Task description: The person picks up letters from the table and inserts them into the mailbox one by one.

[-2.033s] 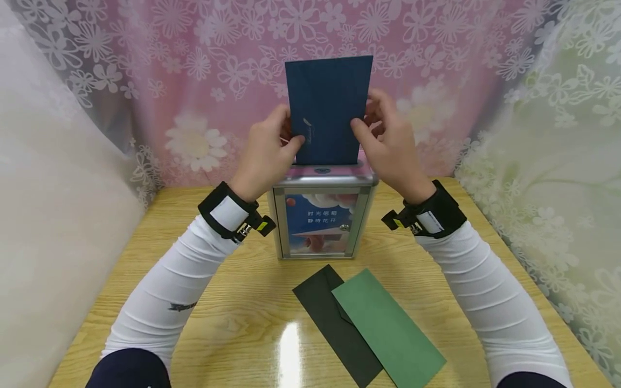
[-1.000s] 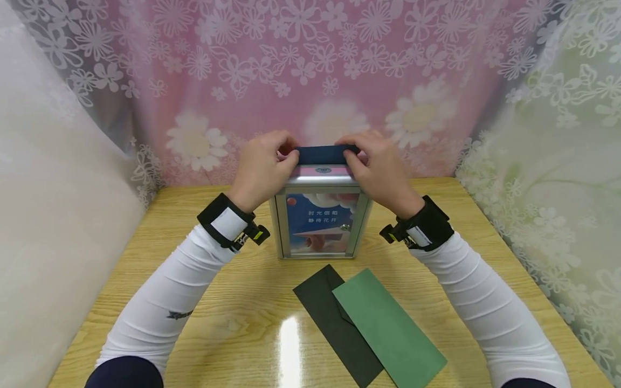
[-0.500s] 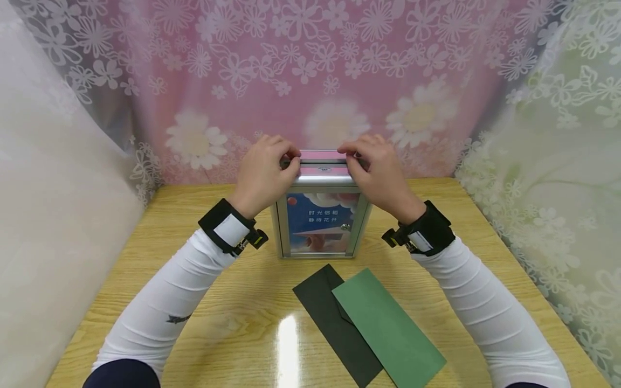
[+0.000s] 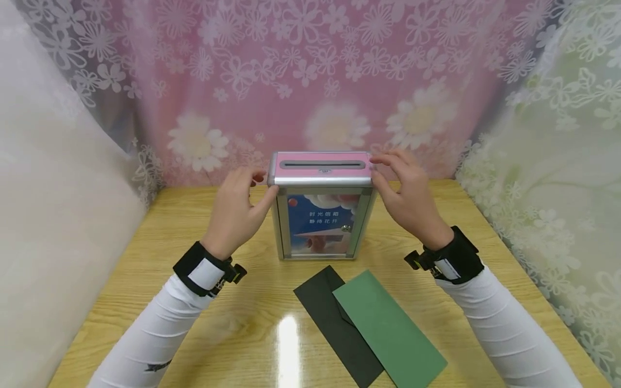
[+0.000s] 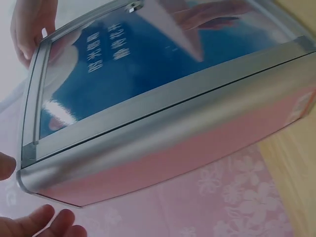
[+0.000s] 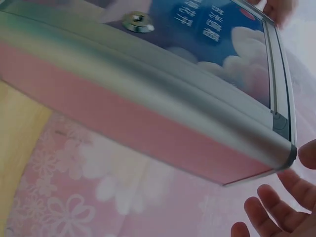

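Pink and silver, the upright box (image 4: pixel 322 207) stands toward the far edge of the surface (image 4: pixel 233 345), about midway between its left and right edges. A moment ago both hands were gripping a blue envelope that stuck up from the slot (image 4: pixel 322 164) in the top; now nothing shows above that slot and the blue envelope is out of sight, so it has most likely dropped inside. The hands have moved outward from the slot to the box's two upper sides, which suggests that posting this one is finished. A dark envelope (image 4: pixel 337 328) and a green envelope (image 4: pixel 390 330), the green overlapping the dark, lie between the box and the near edge, a little right of the middle, apparently still to be posted.

The left hand (image 4: pixel 237 207) is at the box's upper left front corner, thumb and fingers parted around it and pinching nothing; whether the thumb touches the frame is hard to tell. The right hand (image 4: pixel 409 194) mirrors it at the upper right corner, fingers spread, thumb just beside the metal, also holding nothing. Both remaining envelopes lie well apart from either hand, nearer the person.
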The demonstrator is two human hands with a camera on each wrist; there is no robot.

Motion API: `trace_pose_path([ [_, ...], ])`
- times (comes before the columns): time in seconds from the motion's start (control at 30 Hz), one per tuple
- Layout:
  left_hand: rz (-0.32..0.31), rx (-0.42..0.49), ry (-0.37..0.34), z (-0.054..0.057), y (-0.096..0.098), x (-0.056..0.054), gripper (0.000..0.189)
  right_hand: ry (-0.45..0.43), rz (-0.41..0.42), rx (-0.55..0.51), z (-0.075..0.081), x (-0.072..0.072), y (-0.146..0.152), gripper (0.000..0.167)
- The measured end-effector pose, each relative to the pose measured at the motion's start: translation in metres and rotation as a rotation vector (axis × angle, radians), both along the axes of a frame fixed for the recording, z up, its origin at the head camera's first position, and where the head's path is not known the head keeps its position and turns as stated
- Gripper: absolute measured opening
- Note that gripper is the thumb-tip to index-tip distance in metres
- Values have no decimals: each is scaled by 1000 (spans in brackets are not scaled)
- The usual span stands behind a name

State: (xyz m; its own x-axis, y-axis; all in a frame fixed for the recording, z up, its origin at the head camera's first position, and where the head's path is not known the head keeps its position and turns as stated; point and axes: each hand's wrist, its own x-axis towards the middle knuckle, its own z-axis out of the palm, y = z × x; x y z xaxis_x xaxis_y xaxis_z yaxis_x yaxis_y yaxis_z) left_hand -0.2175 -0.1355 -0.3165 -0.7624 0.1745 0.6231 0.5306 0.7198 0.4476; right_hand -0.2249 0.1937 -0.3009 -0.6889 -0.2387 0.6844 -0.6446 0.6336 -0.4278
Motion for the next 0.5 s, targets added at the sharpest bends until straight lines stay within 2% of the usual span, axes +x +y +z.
trace_pose_path([
  [0.13, 47, -98, -141, -21, -8, 13, 52, -16, -34, 2, -11, 11, 15, 34],
  [0.27, 70, -270, -261, -44, -12, 19, 50, -58, -69, -13, -26, 21, 26, 35],
  [0.4, 55, -418, -405, -65, -8, 26, 48, -110, -83, -8, -45, 32, 29, 37],
  [0.5, 14, -505, -487, -82, 2, 33, 49, -172, -80, 4, -56, 41, 30, 40],
])
